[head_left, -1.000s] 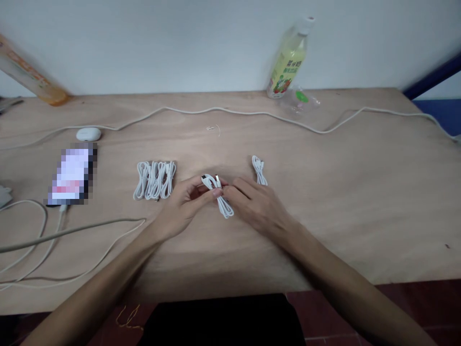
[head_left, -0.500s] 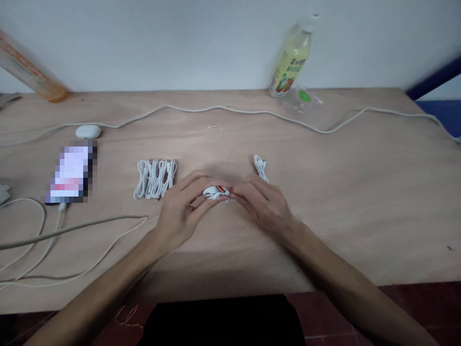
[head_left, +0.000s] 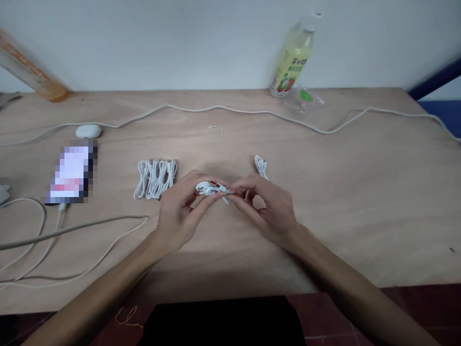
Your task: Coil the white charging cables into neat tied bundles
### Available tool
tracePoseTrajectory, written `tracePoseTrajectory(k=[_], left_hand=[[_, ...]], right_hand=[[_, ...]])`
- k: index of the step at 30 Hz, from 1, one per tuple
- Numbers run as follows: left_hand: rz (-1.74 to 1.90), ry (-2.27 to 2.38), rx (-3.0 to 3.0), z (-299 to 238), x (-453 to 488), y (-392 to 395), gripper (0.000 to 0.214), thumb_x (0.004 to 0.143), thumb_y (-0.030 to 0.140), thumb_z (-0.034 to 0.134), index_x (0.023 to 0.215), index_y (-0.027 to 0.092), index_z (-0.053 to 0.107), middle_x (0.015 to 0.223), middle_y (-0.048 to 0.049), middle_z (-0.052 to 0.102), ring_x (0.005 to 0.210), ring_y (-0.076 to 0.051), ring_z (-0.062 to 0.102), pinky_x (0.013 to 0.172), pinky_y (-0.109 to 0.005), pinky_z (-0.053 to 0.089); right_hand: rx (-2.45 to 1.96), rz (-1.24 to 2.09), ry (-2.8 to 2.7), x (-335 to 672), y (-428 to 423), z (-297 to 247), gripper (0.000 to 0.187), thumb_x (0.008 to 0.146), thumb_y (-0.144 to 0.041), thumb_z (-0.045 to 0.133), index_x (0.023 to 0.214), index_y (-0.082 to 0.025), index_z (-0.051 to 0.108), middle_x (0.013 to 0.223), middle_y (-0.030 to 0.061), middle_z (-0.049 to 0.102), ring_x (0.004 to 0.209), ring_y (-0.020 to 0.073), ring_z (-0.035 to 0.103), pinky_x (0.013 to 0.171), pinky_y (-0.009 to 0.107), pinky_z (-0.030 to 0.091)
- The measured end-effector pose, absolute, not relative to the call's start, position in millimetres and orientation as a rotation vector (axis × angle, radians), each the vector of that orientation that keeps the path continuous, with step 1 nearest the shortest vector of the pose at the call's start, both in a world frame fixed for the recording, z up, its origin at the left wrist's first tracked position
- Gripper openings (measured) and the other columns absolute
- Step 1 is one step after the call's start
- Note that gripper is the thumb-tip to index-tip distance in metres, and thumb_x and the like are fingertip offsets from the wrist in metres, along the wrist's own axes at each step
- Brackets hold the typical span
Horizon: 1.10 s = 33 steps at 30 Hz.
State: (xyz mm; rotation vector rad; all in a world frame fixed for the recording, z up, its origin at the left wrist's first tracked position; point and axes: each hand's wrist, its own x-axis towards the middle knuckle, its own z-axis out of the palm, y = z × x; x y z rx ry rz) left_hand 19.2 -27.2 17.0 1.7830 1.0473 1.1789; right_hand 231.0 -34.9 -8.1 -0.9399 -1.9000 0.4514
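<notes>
A coiled white USB cable, with orange showing inside its plug, is held above the table in front of me. My left hand is closed around it, thumb below and fingers above. At the bundle's right end, my right hand pinches a thin white strand between thumb and fingertips; its kind is too small to tell. Left of my left hand lies a row of coiled white cables. Another white coiled cable lies just beyond my right hand, partly hidden by it.
Small white strips lie farther back. A long white cord crosses the table. At left are a phone plugged into a cable, a white case and an orange-labelled bottle. A yellow-green bottle stands behind clear plastic.
The held cable has shifted slightly left and tilted, showing more of its plug. My right hand has turned, its thumb now in view, and the fingertips pinch at the bundle's right end.
</notes>
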Motion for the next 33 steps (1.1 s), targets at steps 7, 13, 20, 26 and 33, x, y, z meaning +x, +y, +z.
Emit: tracePoseTrajectory(k=[7,13,20,26,33], left_hand=[[1.178,1.056,1.779,15.2,18.7,-28.6,0.007,0.103,0.029,0.078,0.108,0.026,0.083,0.103,-0.0054,0.083,0.093,-0.021,0.074,0.088,-0.035,0.059],[1.208,1.011,1.885,15.0,17.9,-26.9,0.008,0.103,0.023,0.077,0.109,0.025,0.082,0.103,-0.0048,0.085,0.094,-0.021,0.076,0.086,-0.034,0.060],[1.311,0.961,1.973,11.7,17.3,-24.9,0.013,0.102,0.016,0.078,0.112,0.024,0.082,0.098,-0.0022,0.082,0.087,-0.017,0.074,0.077,-0.029,0.059],[1.316,1.009,1.952,15.3,17.3,-27.8,0.011,0.101,0.017,0.080,0.109,0.024,0.083,0.093,-0.0013,0.079,0.081,-0.015,0.069,0.068,-0.027,0.054],[1.308,0.972,1.873,15.9,17.3,-29.2,0.016,0.099,0.012,0.079,0.109,0.024,0.084,0.096,-0.0008,0.081,0.084,-0.015,0.073,0.067,-0.024,0.056]], right_hand=[[-0.949,0.577,-1.815,226.9,-37.5,-6.9,0.006,0.107,-0.019,0.071,0.112,-0.021,0.073,0.085,-0.0016,0.074,0.067,0.0104,0.065,0.055,0.021,0.051],[-0.958,0.609,-1.788,227.7,-36.6,-5.9,0.008,0.107,-0.018,0.070,0.112,-0.021,0.075,0.082,-0.0028,0.073,0.062,0.0094,0.060,0.055,0.022,0.048],[-0.993,0.863,-1.583,222.8,-37.4,1.8,0.002,0.100,-0.022,0.077,0.101,-0.023,0.078,0.083,-0.0021,0.069,0.069,0.0115,0.061,0.057,0.024,0.048],[-1.020,1.426,-1.222,221.5,-31.8,6.1,0.028,0.091,-0.044,0.088,0.089,-0.022,0.070,0.084,-0.0024,0.063,0.072,0.0113,0.057,0.057,0.021,0.047],[-0.778,2.153,-0.978,222.4,-30.4,4.7,0.046,0.097,-0.064,0.078,0.103,-0.018,0.074,0.080,0.0010,0.069,0.064,0.0118,0.062,0.048,0.020,0.048]])
